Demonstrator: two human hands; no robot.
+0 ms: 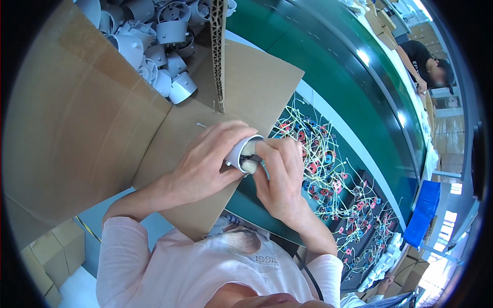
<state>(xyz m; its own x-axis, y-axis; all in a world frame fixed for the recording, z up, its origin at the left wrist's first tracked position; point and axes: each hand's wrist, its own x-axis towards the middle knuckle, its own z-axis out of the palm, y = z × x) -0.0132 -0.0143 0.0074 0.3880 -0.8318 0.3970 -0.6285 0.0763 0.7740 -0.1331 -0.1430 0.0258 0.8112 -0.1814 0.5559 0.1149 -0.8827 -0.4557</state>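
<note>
My left hand (203, 159) is wrapped around a short white plastic cylinder housing (234, 156), its open end facing right. My right hand (285, 177) reaches into that opening with thumb and forefinger, both tips covered in pale finger cots. Between those fingertips is a small dark part (250, 158), mostly hidden by the fingers and the housing wall. Both hands are above a brown cardboard flap (257, 72). A small white piece (201, 125) lies on the cardboard, beyond my left hand.
An open carton (92, 118) at left holds many similar white housings (172, 32). To the right, small red, blue and black motor-like parts with pale wires (323, 159) are heaped. Behind runs a green conveyor belt (328, 66). A co-worker (423, 61) is across it; a blue bin (422, 213) stands right.
</note>
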